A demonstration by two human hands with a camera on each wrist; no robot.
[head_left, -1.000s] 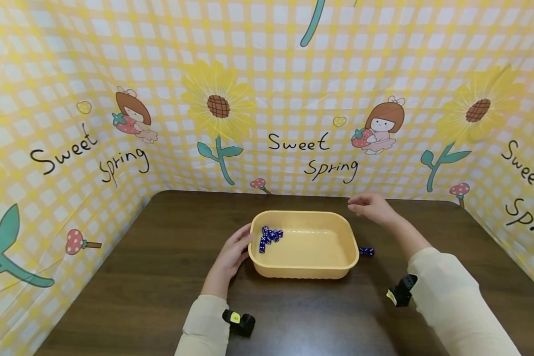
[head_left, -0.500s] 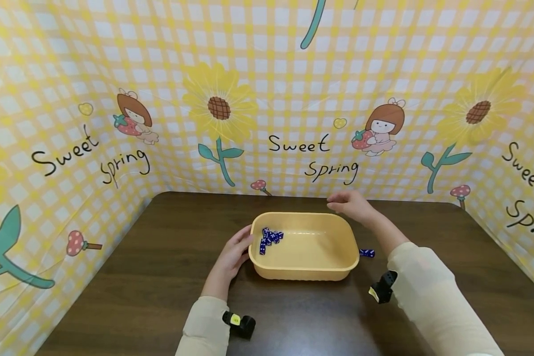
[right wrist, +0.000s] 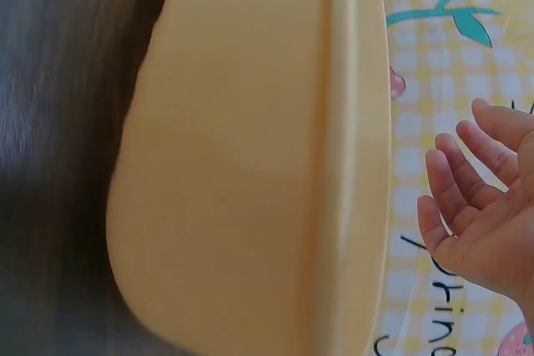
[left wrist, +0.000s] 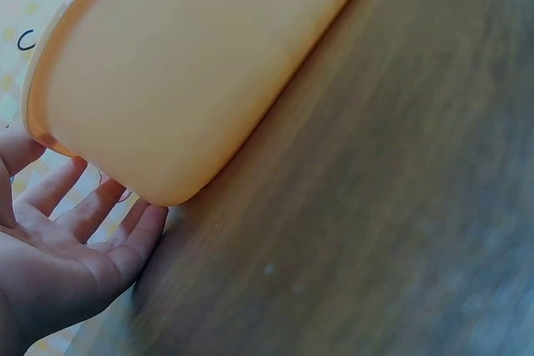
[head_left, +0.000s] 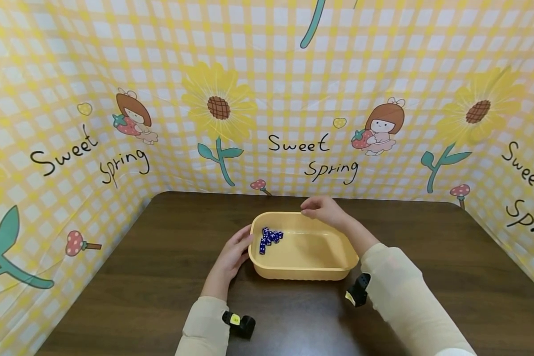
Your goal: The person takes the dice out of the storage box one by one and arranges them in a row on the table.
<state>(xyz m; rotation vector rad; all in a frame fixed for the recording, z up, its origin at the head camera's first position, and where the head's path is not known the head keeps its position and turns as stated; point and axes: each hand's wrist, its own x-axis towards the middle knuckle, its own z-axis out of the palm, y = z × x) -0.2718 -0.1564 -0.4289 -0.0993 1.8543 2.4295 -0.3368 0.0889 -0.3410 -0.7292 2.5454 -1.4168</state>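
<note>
A pale yellow plastic basin (head_left: 302,273) stands on the table, with several dark blue dice (head_left: 269,237) gathered at the left inside it. My left hand (head_left: 232,253) holds the basin's left end. In the left wrist view, its thumb lies at the rim and its curved fingers (left wrist: 79,210) meet the outer wall. Over the far rim hovers my right hand (head_left: 327,211), its forearm crossing the basin's right end. The right wrist view shows that hand's relaxed fingers (right wrist: 467,174) slightly bent, with nothing between them.
A dark wooden table (head_left: 160,277) spreads around the basin. Behind it and at both sides hangs a yellow checked cloth (head_left: 285,89) with sunflowers and lettering. A black wrist camera (head_left: 358,290) sits at the right sleeve, another camera (head_left: 239,324) at the left.
My right hand has moved left from beyond the basin's right corner to over its far rim. The right sleeve now covers the blue dice lying outside the basin's right end. My left hand stays put.
</note>
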